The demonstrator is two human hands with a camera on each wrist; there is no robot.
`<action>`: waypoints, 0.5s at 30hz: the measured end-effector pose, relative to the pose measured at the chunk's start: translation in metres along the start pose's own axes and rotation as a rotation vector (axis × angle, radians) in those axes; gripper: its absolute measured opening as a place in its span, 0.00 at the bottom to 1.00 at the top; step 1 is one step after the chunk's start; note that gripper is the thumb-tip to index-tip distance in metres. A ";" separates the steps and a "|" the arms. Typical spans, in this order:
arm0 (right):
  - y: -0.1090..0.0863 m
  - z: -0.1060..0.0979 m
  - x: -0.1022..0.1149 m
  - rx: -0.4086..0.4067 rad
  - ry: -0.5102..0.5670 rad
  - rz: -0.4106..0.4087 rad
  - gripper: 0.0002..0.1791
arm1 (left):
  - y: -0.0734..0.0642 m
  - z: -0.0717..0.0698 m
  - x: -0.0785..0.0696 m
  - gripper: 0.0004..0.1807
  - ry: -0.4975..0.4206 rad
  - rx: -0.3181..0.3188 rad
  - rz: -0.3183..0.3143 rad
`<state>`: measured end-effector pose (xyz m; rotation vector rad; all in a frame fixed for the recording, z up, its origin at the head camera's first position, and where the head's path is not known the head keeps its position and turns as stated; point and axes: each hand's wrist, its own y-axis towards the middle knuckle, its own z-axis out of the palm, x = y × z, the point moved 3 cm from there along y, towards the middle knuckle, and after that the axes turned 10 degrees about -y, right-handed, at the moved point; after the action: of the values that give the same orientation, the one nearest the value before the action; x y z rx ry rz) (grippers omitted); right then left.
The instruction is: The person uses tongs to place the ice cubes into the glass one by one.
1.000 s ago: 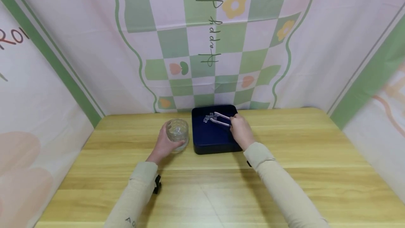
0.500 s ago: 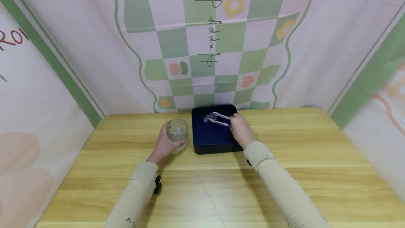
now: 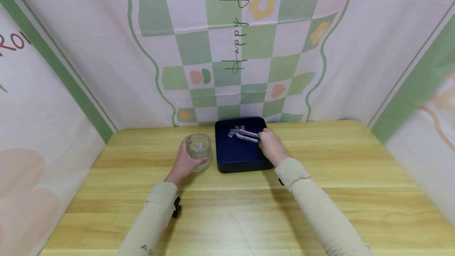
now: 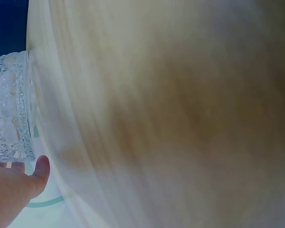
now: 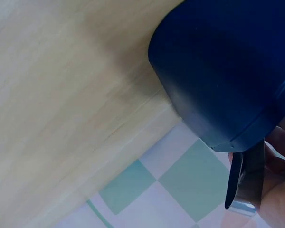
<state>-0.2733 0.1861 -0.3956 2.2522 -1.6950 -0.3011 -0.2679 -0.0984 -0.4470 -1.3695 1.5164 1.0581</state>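
My left hand (image 3: 184,162) grips a clear, patterned glass (image 3: 200,147) that stands on the table left of the dark blue tray (image 3: 239,157). In the left wrist view, the thumb side of the left hand (image 4: 16,190) lies against the wall of the cut glass (image 4: 7,109). Over the tray, my right hand (image 3: 271,146) holds a pair of light tongs (image 3: 250,133), their tips close together among several small clear cubes (image 3: 232,132). I cannot tell whether a cube is pinched in them. The right wrist view shows the tongs' dark, shiny rear end (image 5: 247,178) beside the right hand (image 5: 280,204).
The wooden table (image 3: 227,208) extends in front of the tray and to both sides. A patterned cloth backdrop (image 3: 227,50) hangs right behind the tray, with similar cloth walls at left and right.
The tongs' arms have come closer together, their tips narrowing near the cubes. The left hand and the glass have stayed in place.
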 end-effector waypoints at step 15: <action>-0.003 -0.001 0.001 -0.007 0.046 0.020 0.07 | -0.001 -0.001 -0.001 0.54 -0.003 -0.007 0.005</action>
<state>-0.2696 0.1860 -0.3954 2.2186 -1.6901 -0.2484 -0.2670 -0.0993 -0.4458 -1.3690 1.5159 1.0691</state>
